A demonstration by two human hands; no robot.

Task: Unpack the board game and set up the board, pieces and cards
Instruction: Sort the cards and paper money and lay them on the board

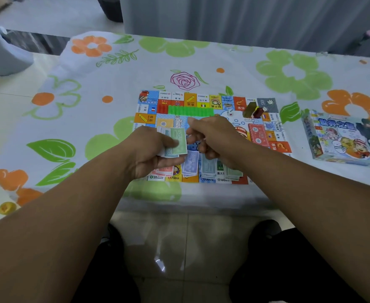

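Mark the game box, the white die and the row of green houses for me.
game box [343,141], head view, on its printed lid.
white die [230,112], head view, on its upper face.
row of green houses [190,110], head view, middle of the row.

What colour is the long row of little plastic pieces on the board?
The row of pieces is bright green, in the head view.

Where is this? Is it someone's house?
Probably a room in a home. There's a flowery tablecloth, a grey curtain behind it, a tiled floor, and a game board laid out, with the left hand holding paper money.
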